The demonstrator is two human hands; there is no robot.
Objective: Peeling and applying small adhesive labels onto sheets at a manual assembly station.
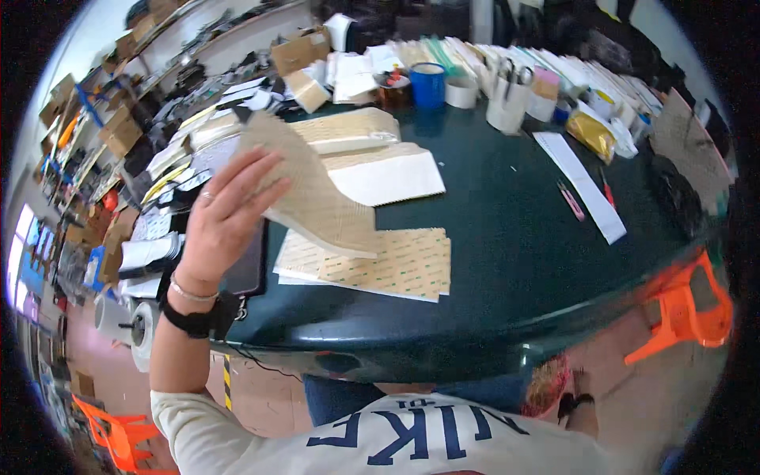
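Observation:
My left hand (224, 218) is raised over the left side of the dark green table (514, 245) and grips a thick stack of tan sheets (317, 194), bent and lifted by its left edge. Under that stack lies a flat pile of tan sheets with a green print (388, 265). Further back sit two more piles of the same kind of sheets (372, 154), one with white paper on top. A dark tablet-like slab (249, 269) lies just right of my wrist. My right hand is out of sight.
At the back stand a blue tape roll (428, 83), a white cup holding scissors (508, 99), cardboard boxes (299, 51) and rows of packets. A long white strip (582, 186) and pink cutters (570, 199) lie to the right. An orange plastic stool (685, 305) stands right of the table.

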